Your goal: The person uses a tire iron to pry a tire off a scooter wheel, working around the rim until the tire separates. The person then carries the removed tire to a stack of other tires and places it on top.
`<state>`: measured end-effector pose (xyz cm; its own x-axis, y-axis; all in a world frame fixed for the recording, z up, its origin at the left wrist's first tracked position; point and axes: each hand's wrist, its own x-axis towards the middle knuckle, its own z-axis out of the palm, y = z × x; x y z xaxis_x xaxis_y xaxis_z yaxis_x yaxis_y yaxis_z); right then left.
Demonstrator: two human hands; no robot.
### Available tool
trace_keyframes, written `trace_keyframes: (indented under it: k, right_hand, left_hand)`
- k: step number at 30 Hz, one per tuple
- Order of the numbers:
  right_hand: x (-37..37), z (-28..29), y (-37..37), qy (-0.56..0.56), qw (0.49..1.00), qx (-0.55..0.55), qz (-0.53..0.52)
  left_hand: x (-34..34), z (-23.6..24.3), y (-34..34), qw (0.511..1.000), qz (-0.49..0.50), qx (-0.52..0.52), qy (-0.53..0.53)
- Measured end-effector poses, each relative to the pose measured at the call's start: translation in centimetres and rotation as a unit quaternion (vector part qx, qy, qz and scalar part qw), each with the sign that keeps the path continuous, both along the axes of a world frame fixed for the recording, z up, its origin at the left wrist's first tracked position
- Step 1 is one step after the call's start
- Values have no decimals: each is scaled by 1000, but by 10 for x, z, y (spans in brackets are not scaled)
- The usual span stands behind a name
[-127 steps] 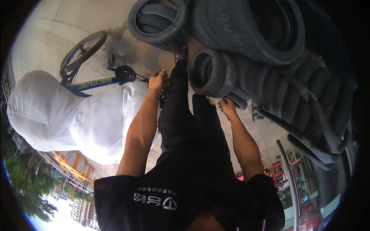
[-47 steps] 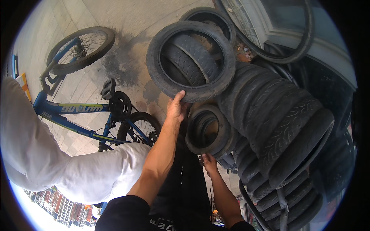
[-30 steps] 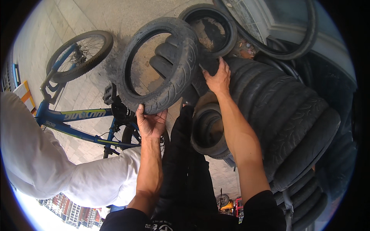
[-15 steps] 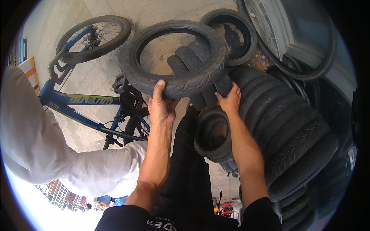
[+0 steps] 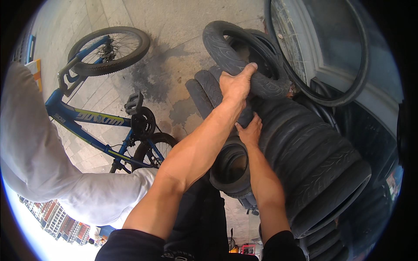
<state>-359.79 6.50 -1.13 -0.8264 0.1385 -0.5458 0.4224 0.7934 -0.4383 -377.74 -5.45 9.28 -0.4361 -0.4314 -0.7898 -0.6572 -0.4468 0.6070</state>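
Because the tilted tyre (image 5: 226,56) beyond the tyre row (image 5: 305,152) looks springy, tough and moderately heavy, its near tread edge seems a sound hold, where the left hand (image 5: 237,82) is closed around it while the right hand (image 5: 251,132), fingers part-spread, touches a second tyre (image 5: 246,113), grip unclear.

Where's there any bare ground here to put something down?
The widest bare patch is the paving between the bicycle's far wheel and the held tyre, gripped by the left hand. A smaller, stained patch lies between the pedal and the loose tyres. The right is crowded: the tyre row fills much of it, the right hand beside its left edge.
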Motion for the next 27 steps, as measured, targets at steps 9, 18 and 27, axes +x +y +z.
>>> trace_keyframes:
  k: [9, 18, 27]
  right_hand:
    - [-1, -3, 0, -24, 1000, -3, -10]
    - [2, -1, -5, 8, 1000, -5, -8]
    - [2, -1, -5, -7, 1000, 2, 1]
  left_hand:
    - [8, -32, 44, 983, -170, -64, -30]
    - [26, -42, 3, 981, -40, 180, 66]
    - [14, -88, 20, 975, -42, 219, 5]
